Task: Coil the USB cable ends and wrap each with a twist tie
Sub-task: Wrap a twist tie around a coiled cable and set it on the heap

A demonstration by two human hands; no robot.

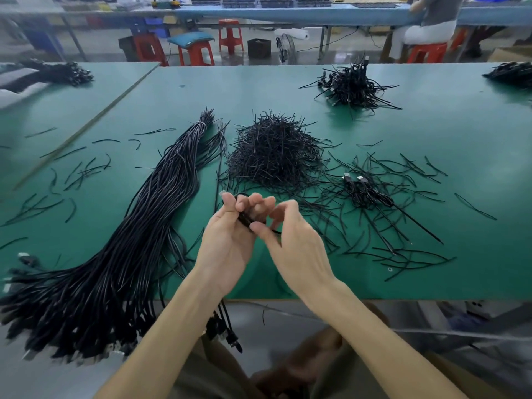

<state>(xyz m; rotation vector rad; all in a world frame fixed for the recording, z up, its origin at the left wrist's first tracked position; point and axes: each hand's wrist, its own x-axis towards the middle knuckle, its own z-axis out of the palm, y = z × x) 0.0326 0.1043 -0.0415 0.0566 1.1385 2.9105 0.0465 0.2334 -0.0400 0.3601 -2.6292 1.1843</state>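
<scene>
One green counter point(431, 133) carries one long bundle of USB cables point(115, 254) on the left, one heap of twist ties point(273, 156) in the middle and two tied cables point(365, 191) on the right. Above the near edge, the left hand point(230, 243) grips one coiled cable end point(244, 218), and the right hand point(299, 246) pinches one twist tie point(276, 232).

A green-topped bench point(230, 90) fills the middle of the view, with a second green bench point(86, 90) touching it on the left. Beyond them, on a grey floor, stand three red plastic stools point(230, 36); one carries a teal cushion point(191, 39). Near the stools are a black box point(259, 48) and a small floor fan point(288, 48). A long blue bench point(288, 14) runs along the back, and a person point(431, 21) sits at it, far right.
</scene>
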